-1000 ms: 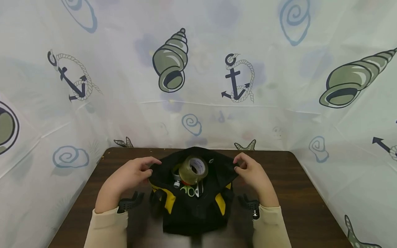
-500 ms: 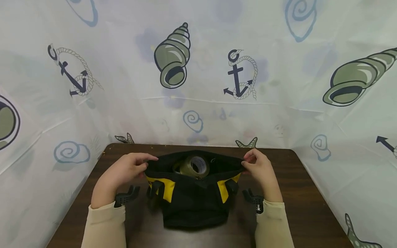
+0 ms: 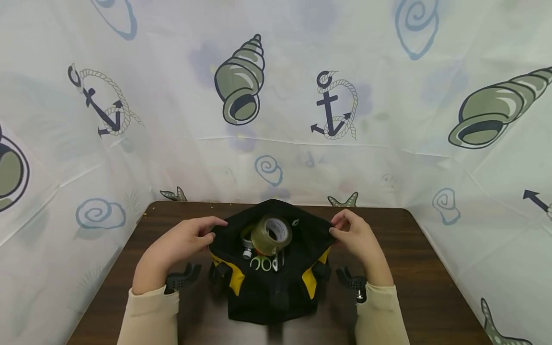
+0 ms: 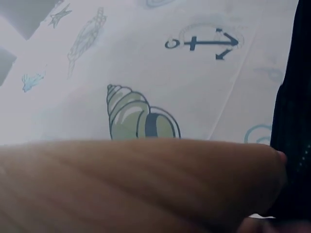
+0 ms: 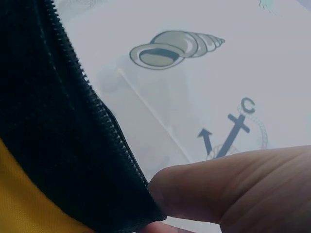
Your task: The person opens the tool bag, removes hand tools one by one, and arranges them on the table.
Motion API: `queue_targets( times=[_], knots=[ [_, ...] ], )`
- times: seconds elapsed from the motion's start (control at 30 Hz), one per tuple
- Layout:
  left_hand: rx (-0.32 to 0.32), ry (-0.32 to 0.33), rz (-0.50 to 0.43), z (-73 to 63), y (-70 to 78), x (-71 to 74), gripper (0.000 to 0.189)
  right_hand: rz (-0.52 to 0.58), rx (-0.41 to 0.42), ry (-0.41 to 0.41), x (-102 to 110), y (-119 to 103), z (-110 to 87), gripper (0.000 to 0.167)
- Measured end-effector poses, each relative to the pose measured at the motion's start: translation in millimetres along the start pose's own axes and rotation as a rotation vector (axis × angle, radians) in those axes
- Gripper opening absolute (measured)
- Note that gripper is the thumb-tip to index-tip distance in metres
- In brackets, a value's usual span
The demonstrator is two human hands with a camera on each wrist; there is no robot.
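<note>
A black bag point(image 3: 276, 297) with yellow side panels stands in front of me, its mouth spread wide. My left hand point(image 3: 181, 239) pinches the left end of the mouth between thumb and index finger. At the opposite end, my right hand point(image 3: 357, 237) pinches the corner; the right wrist view shows thumb and finger at the end of the zipper point(image 5: 114, 126). Inside lies a roll of packing tape point(image 3: 260, 237). Close to it are light-green finger loops of scissors point(image 3: 255, 262), a small white-and-silver tool point(image 3: 275, 263) and a silver-ended item point(image 3: 247, 253).
The bag rests on a dark brown wooden table point(image 3: 422, 287) with rounded far corners. A white sheet point(image 3: 284, 110) printed with shells and anchors hangs behind and at both sides. Black wrist mounts point(image 3: 183, 279) sit on both wrists.
Half a second ago the mouth was stretched into a narrow slit; now it gapes again, showing the scissors. Both hands have come slightly inward and stay at the bag's ends.
</note>
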State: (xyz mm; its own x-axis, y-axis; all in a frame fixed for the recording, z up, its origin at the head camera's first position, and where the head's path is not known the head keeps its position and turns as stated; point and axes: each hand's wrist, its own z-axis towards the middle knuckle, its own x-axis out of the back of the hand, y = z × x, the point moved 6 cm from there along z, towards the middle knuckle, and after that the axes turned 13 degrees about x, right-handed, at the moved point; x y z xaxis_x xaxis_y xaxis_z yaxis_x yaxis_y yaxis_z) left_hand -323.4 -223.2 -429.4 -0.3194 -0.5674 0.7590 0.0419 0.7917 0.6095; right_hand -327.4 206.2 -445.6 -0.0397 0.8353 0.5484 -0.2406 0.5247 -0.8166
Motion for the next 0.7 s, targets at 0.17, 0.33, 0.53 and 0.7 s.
queue_targets(
  times=[0.17, 0.33, 0.53, 0.7],
  knots=[
    [-0.078, 0.04, 0.03, -1.8, 10.8, -5.2, 0.052, -0.002, 0.0, -0.021, -5, -10, -2.2, 0.019],
    [-0.122, -0.016, -0.013, 2.2, 18.2, -17.6, 0.087, -0.033, -0.002, -0.013, -6, -19, -6.4, 0.018],
    [-0.128, -0.085, -0.051, 9.4, 22.5, -31.8, 0.112, -0.048, 0.028, 0.049, -9, -36, -12.4, 0.017],
    [-0.121, -0.083, -0.061, 10.8, 24.5, -35.2, 0.12, -0.079, 0.064, 0.063, -18, -63, -17.6, 0.019]
  ],
)
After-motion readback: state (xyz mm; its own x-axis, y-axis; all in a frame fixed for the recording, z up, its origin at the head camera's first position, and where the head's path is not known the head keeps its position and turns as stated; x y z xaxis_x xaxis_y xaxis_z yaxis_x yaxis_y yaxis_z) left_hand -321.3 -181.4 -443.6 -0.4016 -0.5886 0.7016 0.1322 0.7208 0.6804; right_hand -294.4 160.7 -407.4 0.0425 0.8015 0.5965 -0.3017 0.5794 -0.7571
